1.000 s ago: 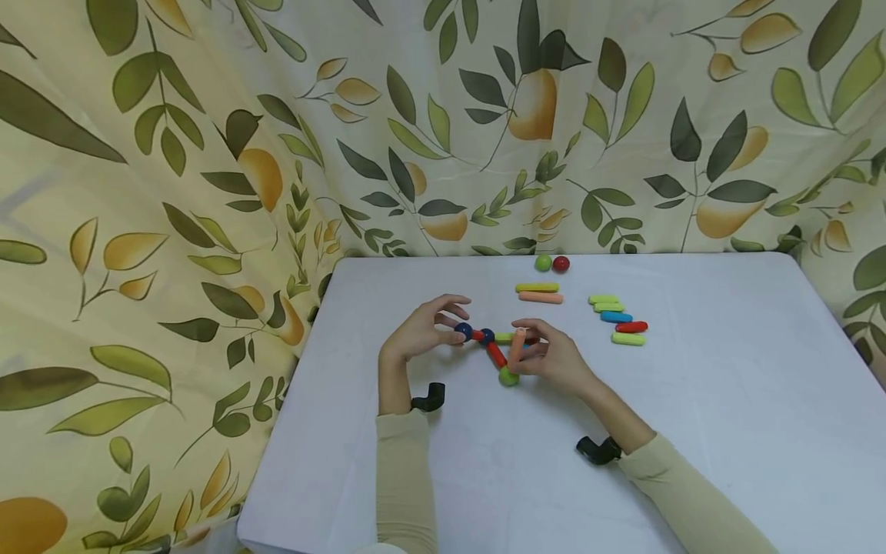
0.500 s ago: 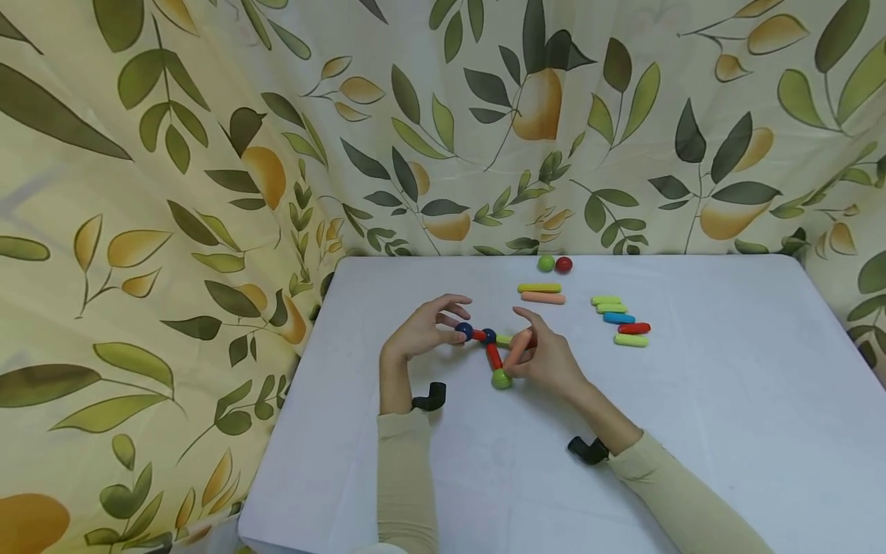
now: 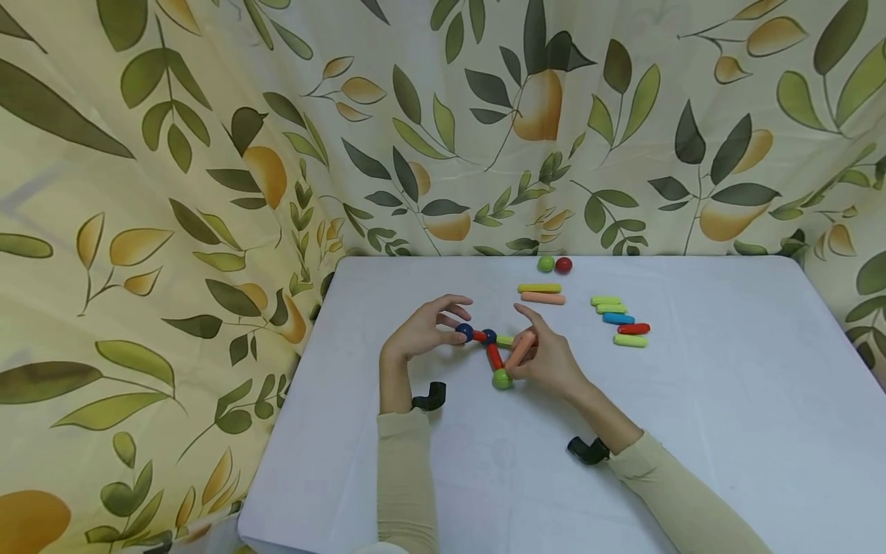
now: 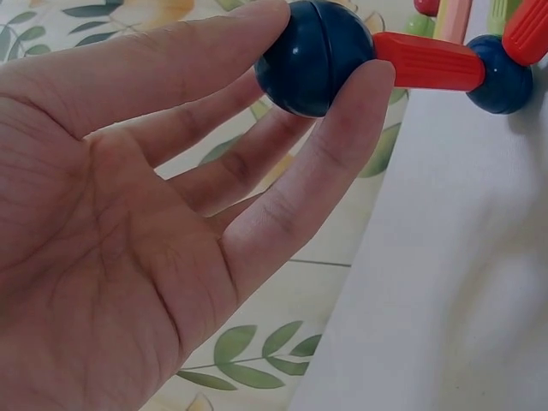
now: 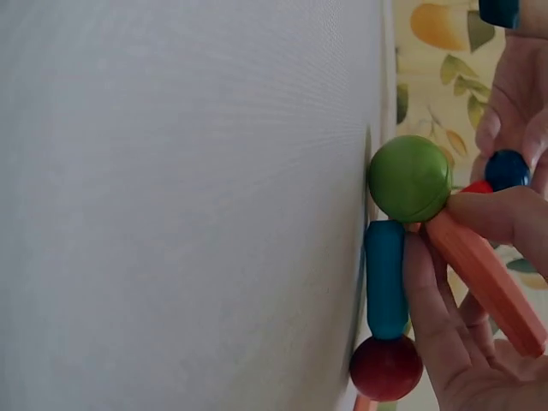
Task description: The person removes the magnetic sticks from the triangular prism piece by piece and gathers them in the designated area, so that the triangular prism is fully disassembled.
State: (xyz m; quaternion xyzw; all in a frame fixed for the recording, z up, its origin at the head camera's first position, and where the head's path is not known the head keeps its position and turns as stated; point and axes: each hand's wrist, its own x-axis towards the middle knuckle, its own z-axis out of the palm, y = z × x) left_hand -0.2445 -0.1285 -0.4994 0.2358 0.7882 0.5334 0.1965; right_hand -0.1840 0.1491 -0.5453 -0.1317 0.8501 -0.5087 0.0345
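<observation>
My left hand [image 3: 424, 332] pinches a dark blue ball [image 4: 312, 58] between thumb and finger. From that ball a red stick [image 4: 428, 62] runs to a second dark blue ball [image 4: 499, 77]. Another red stick [image 3: 494, 356] and a light green stick [image 3: 505, 340] branch off there. The lower red stick leads to a green ball [image 5: 409, 178]. With thumb and fingers my right hand [image 3: 554, 363] holds a salmon stick [image 5: 488, 278], slanted, one end right at the green ball. A blue stick [image 5: 387, 278] joins the green ball to a red ball [image 5: 387, 368].
At the back of the white table [image 3: 727, 385] lie a loose green ball [image 3: 545, 264] and red ball [image 3: 564, 265]. Before them are a yellow stick [image 3: 540, 288] and a salmon stick [image 3: 543, 298]. Several short sticks, including a blue one [image 3: 618, 318], lie to the right.
My right hand has moved a little left and toward me, and the salmon stick has gone from near upright to slanted. The green ball has shifted slightly left. My left hand has stayed put.
</observation>
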